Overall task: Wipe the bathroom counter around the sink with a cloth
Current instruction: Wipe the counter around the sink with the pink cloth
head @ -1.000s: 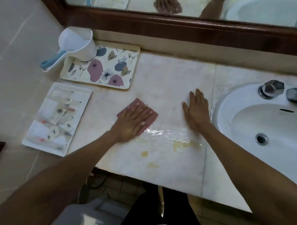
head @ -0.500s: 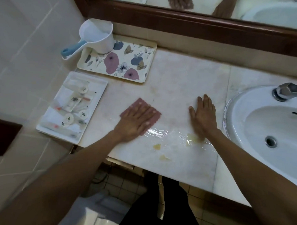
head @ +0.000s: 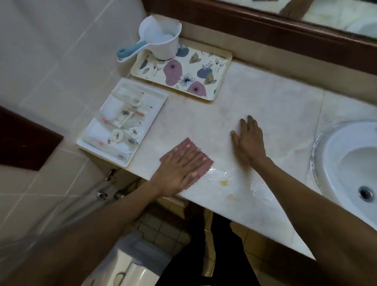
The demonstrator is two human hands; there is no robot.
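A pink cloth [head: 207, 162] lies flat on the pale marble counter [head: 274, 105] near its front edge. My left hand [head: 180, 166] presses on it with fingers spread, covering most of it. My right hand [head: 249, 140] rests flat on the bare counter to the right, holding nothing. Just in front of the two hands is a wet patch with yellowish stains [head: 224, 183]. The white sink [head: 342, 159] is set into the counter at the right, with its drain [head: 365, 193] showing.
A floral tray [head: 202, 78] stands at the back left with a white dipper [head: 160, 40] on its corner. A white tray of toiletries [head: 158, 94] sits at the counter's left end. A wood-framed mirror [head: 265, 33] runs along the back. A tiled wall lies left.
The view has swung left and closer. My left hand with the cloth has slid a little towards the counter's front left edge; my right hand stays flat beside it.
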